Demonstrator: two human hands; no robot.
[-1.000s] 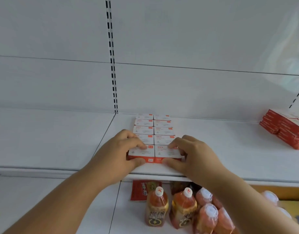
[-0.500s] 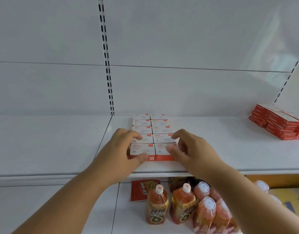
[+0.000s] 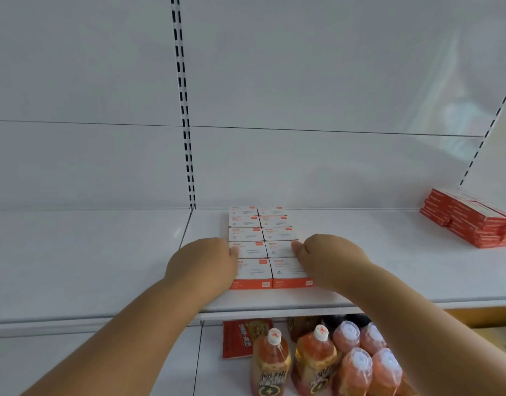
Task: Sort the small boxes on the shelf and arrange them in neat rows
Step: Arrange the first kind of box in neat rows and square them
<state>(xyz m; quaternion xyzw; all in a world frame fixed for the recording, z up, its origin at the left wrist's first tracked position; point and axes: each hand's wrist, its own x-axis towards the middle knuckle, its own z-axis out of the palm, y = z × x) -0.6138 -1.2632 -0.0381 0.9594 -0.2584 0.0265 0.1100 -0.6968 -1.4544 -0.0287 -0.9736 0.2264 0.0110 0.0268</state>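
Boxes (image 3: 262, 247) run front-to-back in two columns, hands (image 3: 206, 262) flanking them.

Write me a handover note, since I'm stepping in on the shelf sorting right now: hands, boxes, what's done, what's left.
Left hand: flat against the left side of the block of small white-and-orange cardboard boxes, fingers straight, gripping nothing.
Right hand: pressed against the block's right side in the same way.
Boxes: two columns of five on the white metal shelf, edges touching, front pair near the shelf lip.
Done: this block looks squared up.
Left: the stack of red flat boxes at far right sits askew and probably needs straightening.
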